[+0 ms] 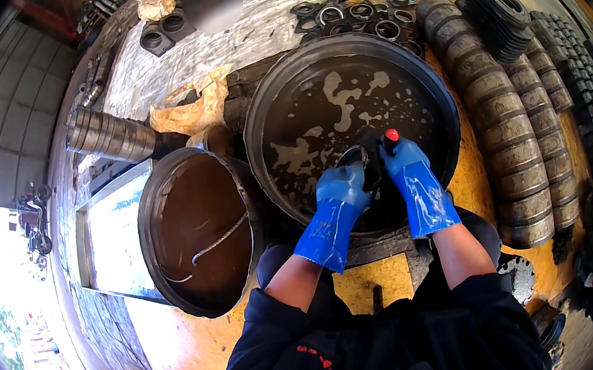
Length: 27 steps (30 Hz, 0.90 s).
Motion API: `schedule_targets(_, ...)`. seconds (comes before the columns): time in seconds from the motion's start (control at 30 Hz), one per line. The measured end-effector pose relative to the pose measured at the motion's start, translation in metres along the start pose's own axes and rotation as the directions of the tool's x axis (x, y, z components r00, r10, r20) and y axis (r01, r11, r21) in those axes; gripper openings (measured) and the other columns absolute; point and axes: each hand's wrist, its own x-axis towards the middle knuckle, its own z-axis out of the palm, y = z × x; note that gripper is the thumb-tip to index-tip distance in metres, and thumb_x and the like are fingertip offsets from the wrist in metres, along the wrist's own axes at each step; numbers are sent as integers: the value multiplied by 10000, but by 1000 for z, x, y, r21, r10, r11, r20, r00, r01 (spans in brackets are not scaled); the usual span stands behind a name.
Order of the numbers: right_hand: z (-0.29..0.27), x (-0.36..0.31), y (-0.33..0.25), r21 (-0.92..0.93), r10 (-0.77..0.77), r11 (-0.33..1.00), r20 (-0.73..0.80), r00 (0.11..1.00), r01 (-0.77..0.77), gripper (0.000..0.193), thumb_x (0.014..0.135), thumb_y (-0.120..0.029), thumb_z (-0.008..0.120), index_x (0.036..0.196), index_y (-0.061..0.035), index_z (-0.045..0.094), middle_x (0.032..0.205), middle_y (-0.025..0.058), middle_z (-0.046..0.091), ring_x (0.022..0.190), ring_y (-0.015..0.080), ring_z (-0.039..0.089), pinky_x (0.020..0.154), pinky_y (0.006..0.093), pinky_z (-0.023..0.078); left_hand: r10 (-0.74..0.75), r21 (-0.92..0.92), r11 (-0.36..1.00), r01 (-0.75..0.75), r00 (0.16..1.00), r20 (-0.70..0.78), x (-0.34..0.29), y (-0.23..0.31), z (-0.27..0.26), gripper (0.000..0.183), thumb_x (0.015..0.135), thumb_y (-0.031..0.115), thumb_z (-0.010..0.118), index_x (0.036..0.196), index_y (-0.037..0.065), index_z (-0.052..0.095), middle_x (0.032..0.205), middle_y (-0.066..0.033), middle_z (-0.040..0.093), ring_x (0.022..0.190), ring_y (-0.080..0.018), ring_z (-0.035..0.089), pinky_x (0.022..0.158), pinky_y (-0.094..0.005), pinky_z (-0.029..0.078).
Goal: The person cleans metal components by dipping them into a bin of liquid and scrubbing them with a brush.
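Both my hands wear long blue rubber gloves, wet and streaked. They work over a wide black tub (pixel 255 142) of dark brown liquid with patches of foam. My left hand (pixel 342 188) grips a dark metal ring-shaped part (pixel 354 154), whose curved rim shows above the fingers. Beside it, my right hand (pixel 405 159) is closed around a black handle with a red end (pixel 392 134). The working end of that tool is hidden between the hands, so its kind cannot be told.
Left of the tub stands a drum (pixel 150 241) of brown liquid with a pale rope (pixel 220 239) in it. Stacked metal rings (pixel 492 107) line the right side. Several flanged parts (pixel 361 12) lie beyond the tub. A yellowish cloth (pixel 196 108) lies near the drum.
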Motion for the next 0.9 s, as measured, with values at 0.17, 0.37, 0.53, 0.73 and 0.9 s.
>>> schedule_targets(0.17, 1, -4, 1, -2, -37, 999, 25, 999, 37, 327, 881, -385, 636, 1042, -107, 694, 956, 207, 687, 948, 389, 649, 810, 442, 514, 33, -15, 999, -33, 999, -7, -2, -9, 4, 408, 779, 347, 704, 1052, 48, 651, 965, -200, 689, 906, -380, 664, 812, -473, 533)
schedule_targets(0.37, -22, -2, 18, -56, -94, 994, -25, 995, 92, 332, 881, -388, 609, 1124, -171, 675, 994, 138, 708, 940, 351, 672, 804, 446, 533, -56, -438, 898, 42, 998, -20, 5, -43, 24, 311, 801, 257, 723, 1046, 73, 670, 926, -118, 697, 796, -234, 671, 739, -327, 537)
schedule_targets(0.53, -36, -7, 10, -12, 26, 1000, 9, 1000, -26, 323, 873, -374, 610, 1126, -187, 684, 1029, 135, 705, 976, 341, 669, 839, 437, 531, -187, -933, 311, 183, 974, 129, -22, -26, -5, 223, 890, 201, 668, 993, 5, 692, 853, -47, 676, 712, -138, 623, 667, -281, 512)
schedule_targets(0.73, -32, -1, 24, -111, 146, 986, 240, 960, -122, 336, 886, -405, 570, 1137, -215, 688, 1070, 123, 703, 1004, 319, 675, 852, 444, 531, -110, -885, 463, -45, 988, -107, 16, -10, -61, 318, 888, 257, 637, 1077, 3, 666, 893, -96, 704, 794, -180, 665, 700, -307, 542)
schedule_targets(0.9, -28, -1, 21, -63, 93, 995, 163, 982, -83, 308, 885, -378, 568, 1112, -208, 689, 1010, 106, 711, 972, 313, 682, 819, 439, 542, -49, -840, 469, -271, 942, -331, 112, 81, -169, 328, 903, 323, 641, 999, 10, 668, 850, -50, 646, 737, -158, 592, 693, -282, 481)
